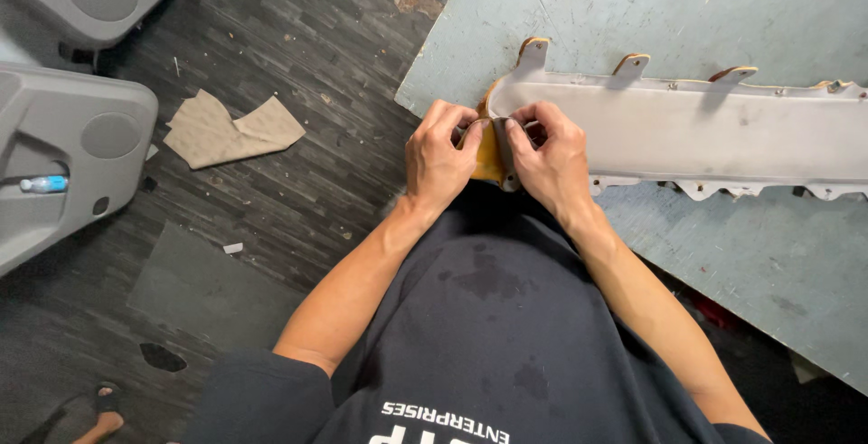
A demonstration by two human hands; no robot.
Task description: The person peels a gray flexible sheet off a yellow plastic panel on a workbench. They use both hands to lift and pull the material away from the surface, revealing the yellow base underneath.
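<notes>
Your left hand (440, 156) and right hand (551, 159) both pinched the tan covering (489, 150) wrapped over the near-left end of the long grey trim panel (687, 132). The panel lay on the pale blue tabletop (768, 254), its long axis running away to the right. Both hands met at that same end, fingers closed on the edge, neither nearer than the other.

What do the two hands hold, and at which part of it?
Both the left hand and the right hand pinch the grey panel at its left end, where a tan-orange layer shows at the edge.
</notes>
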